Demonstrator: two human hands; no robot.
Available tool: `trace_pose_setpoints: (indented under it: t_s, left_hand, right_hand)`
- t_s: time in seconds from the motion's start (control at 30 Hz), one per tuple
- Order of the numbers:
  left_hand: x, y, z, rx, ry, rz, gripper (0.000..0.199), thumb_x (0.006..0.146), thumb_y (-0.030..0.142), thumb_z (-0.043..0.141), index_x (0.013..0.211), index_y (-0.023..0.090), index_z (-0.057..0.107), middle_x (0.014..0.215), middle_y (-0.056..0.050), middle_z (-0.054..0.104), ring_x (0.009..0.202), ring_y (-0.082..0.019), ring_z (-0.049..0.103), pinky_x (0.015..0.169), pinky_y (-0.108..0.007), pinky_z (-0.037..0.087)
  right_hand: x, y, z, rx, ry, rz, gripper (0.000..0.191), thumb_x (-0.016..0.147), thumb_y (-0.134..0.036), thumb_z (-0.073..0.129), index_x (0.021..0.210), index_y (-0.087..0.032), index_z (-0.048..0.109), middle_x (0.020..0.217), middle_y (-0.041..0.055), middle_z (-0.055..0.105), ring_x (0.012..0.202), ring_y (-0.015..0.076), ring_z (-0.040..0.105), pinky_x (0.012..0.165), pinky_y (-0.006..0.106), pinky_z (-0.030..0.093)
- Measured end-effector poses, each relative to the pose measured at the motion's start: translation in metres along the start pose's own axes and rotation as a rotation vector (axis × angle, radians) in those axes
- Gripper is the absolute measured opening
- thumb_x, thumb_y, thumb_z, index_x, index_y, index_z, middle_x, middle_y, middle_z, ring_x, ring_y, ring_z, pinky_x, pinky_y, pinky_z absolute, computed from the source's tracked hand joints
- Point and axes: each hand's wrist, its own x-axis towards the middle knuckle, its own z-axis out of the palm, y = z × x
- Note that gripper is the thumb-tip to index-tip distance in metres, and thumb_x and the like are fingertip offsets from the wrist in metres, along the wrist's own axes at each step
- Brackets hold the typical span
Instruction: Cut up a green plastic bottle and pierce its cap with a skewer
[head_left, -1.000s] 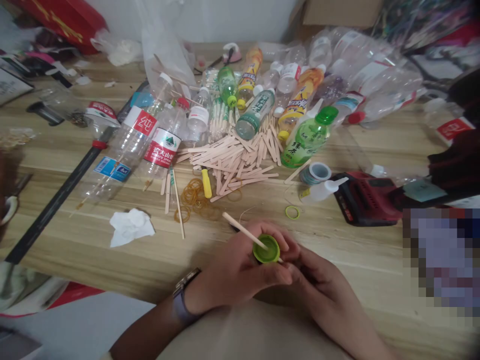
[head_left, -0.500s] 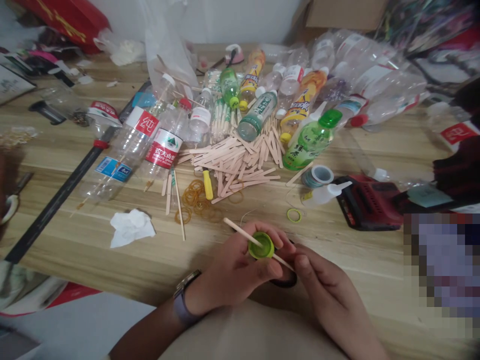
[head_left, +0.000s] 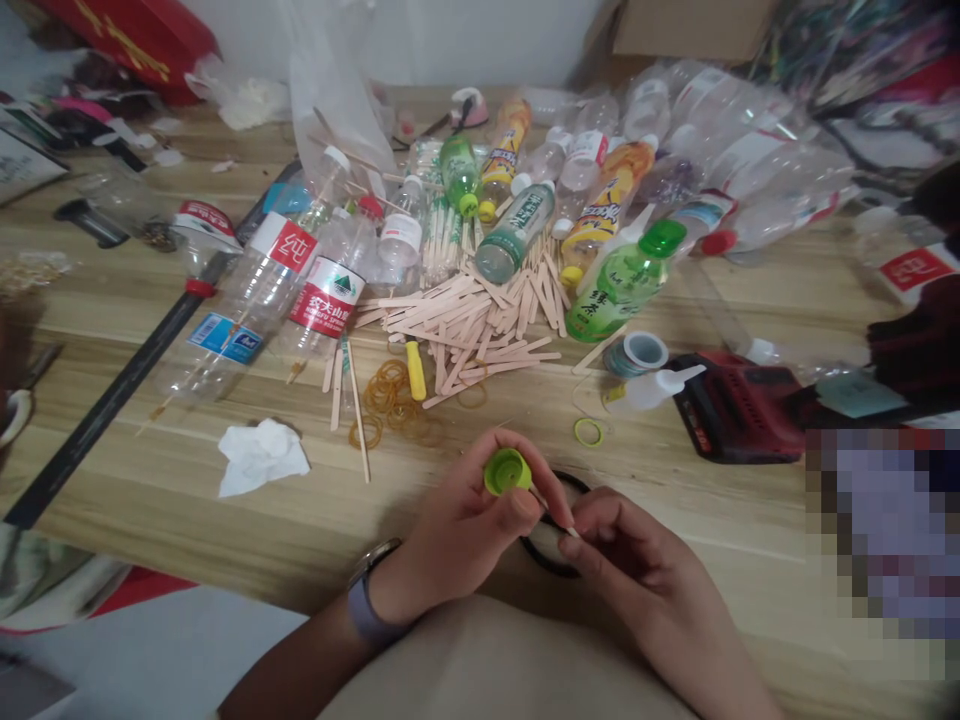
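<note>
My left hand (head_left: 472, 520) is closed around a yellow-green bottle cap (head_left: 507, 472), its hollow side facing up towards me. A small dark spot shows in the middle of the cap's floor. My right hand (head_left: 637, 560) pinches a thin wooden stick (head_left: 572, 532) just right of the cap. Most of the stick is hidden by my fingers, and I cannot tell whether its tip still sits in the cap. Behind and under my hands lies a black ring (head_left: 551, 570). A yellow-green plastic ring (head_left: 588, 432) rests on the table beyond them.
Flat wooden sticks (head_left: 480, 330) lie piled ahead, beside rubber bands (head_left: 390, 390) and a yellow-handled tool (head_left: 416, 372). Several plastic bottles (head_left: 622, 280) stand and lie behind. To the right are a glue bottle (head_left: 652, 390) and a red-black battery tool (head_left: 742, 405). Crumpled tissue (head_left: 264, 455) lies left.
The stick no longer passes up through the cap's open side; it has been drawn towards my right hand. The cap has shifted slightly left and up.
</note>
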Motion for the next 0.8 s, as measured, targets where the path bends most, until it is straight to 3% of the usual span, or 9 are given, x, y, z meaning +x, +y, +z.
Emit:
trace_pose_setpoints:
  t_s: [0.3, 0.57, 0.7, 0.8]
  left_hand:
    - [-0.002, -0.001, 0.004, -0.117, -0.065, 0.023, 0.042, 0.087, 0.059, 0.069, 0.098, 0.021, 0.054, 0.078, 0.0, 0.066, 0.067, -0.012, 0.057, 0.07, -0.027, 0.046]
    - [-0.006, 0.006, 0.006, -0.043, -0.18, -0.198, 0.04, 0.082, 0.051, 0.079, 0.095, 0.019, 0.058, 0.076, 0.003, 0.059, 0.063, -0.009, 0.047, 0.061, -0.021, 0.037]
    - [-0.004, 0.002, 0.003, -0.07, -0.041, -0.043, 0.041, 0.085, 0.055, 0.074, 0.094, 0.02, 0.056, 0.072, 0.005, 0.054, 0.06, -0.008, 0.042, 0.059, -0.021, 0.036]
    - [-0.002, -0.003, -0.002, -0.093, 0.016, 0.059, 0.041, 0.088, 0.057, 0.07, 0.096, 0.02, 0.054, 0.07, 0.004, 0.056, 0.057, -0.008, 0.041, 0.056, -0.021, 0.035]
  right_hand:
    - [0.002, -0.003, -0.004, -0.006, 0.022, -0.14, 0.027, 0.085, -0.041, 0.075, 0.07, -0.02, 0.068, 0.068, 0.0034, 0.065, 0.06, 0.0145, 0.064, 0.054, 0.019, 0.053]
    - [0.003, -0.014, -0.004, -0.084, -0.018, -0.252, 0.02, 0.091, -0.031, 0.067, 0.072, -0.025, 0.071, 0.07, -0.0008, 0.068, 0.061, 0.0108, 0.064, 0.056, 0.014, 0.052]
    - [0.002, -0.007, -0.007, -0.162, 0.05, -0.181, 0.015, 0.088, -0.038, 0.069, 0.086, -0.023, 0.071, 0.074, 0.0016, 0.071, 0.063, 0.0147, 0.069, 0.058, 0.019, 0.056]
    - [-0.001, 0.0, -0.009, -0.233, 0.127, -0.182, 0.019, 0.089, -0.04, 0.068, 0.082, -0.023, 0.067, 0.069, 0.0012, 0.066, 0.058, 0.0143, 0.064, 0.053, 0.02, 0.053]
